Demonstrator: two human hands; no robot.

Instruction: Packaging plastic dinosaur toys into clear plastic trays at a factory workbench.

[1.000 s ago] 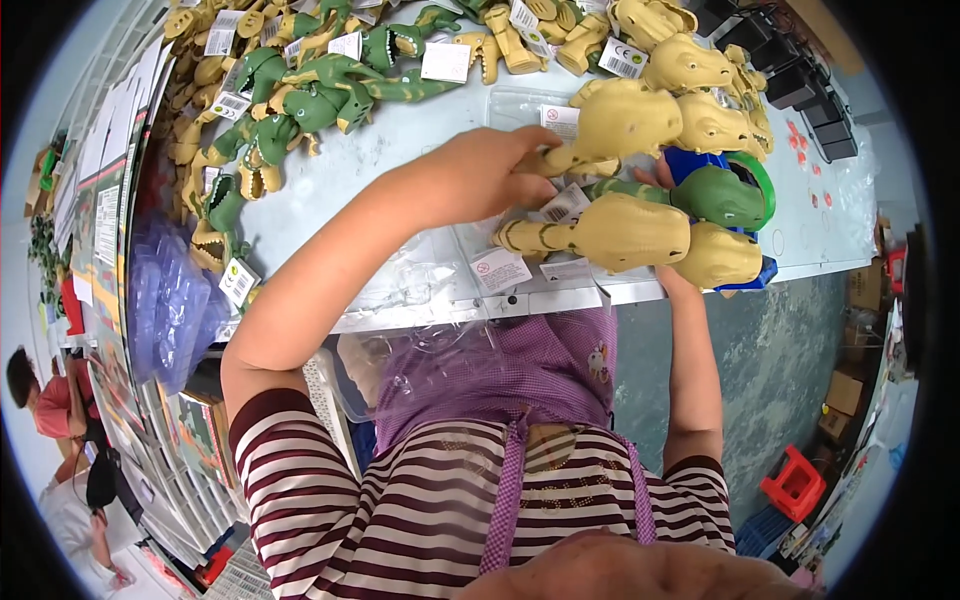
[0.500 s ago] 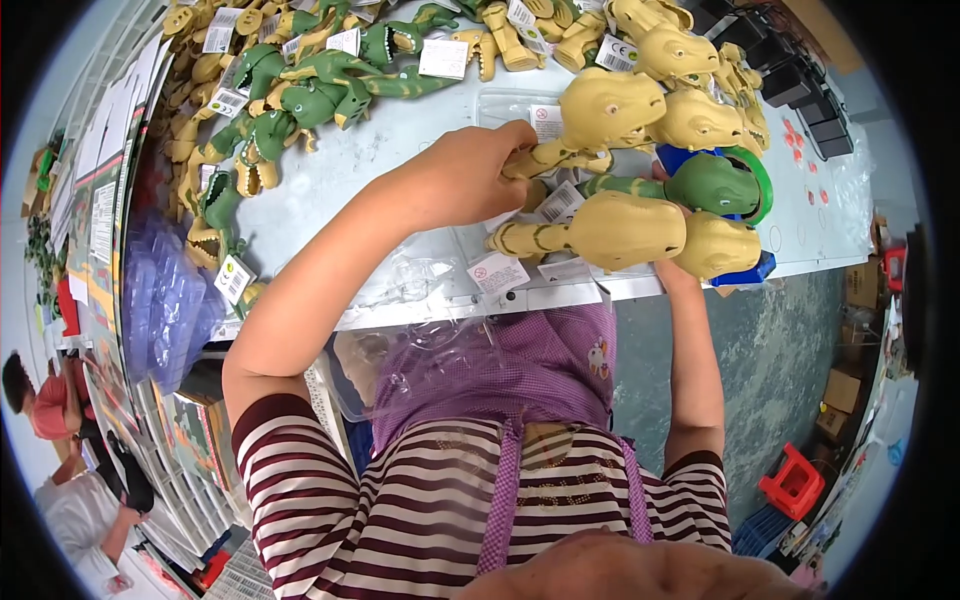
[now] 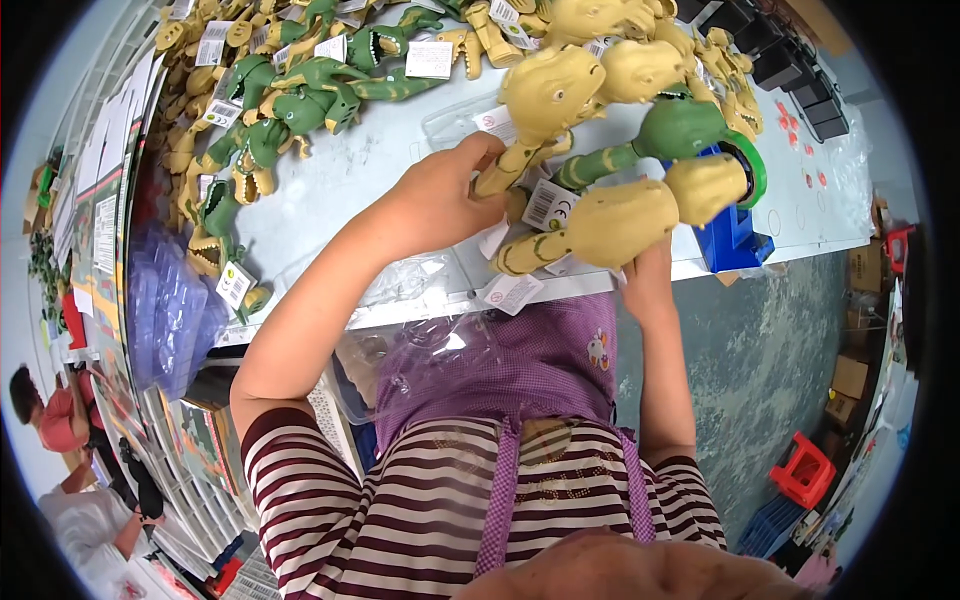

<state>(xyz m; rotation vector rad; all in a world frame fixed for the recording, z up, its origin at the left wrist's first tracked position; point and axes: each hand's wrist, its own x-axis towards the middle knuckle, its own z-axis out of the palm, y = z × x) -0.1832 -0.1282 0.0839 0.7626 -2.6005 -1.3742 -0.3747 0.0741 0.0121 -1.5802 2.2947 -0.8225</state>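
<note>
My left hand (image 3: 440, 195) is closed around the narrow tail end of a tan toy dinosaur (image 3: 550, 95), whose large head points away from me. Beside it, a green toy dinosaur (image 3: 685, 130) and another tan one (image 3: 620, 225) lie close together, with white paper tags hanging from them. My right hand (image 3: 648, 285) reaches up under the nearest tan dinosaur and grips it from below; its fingers are mostly hidden by the toy. A further tan head (image 3: 710, 190) shows just beyond, in front of a blue tape dispenser (image 3: 735, 235) with a green roll.
Many tagged green and tan toy dinosaurs (image 3: 300, 110) fill the table's far and left sides. Nested clear plastic trays (image 3: 165, 310) stand at the left edge. A clear plastic shell (image 3: 430, 340) hangs by my apron. Black boxes (image 3: 770, 60) line the far right; a red stool (image 3: 802, 470) is on the floor.
The bunched dinosaurs have moved left and away from the tape dispenser, which shows more now. Both my hands have shifted left with them.
</note>
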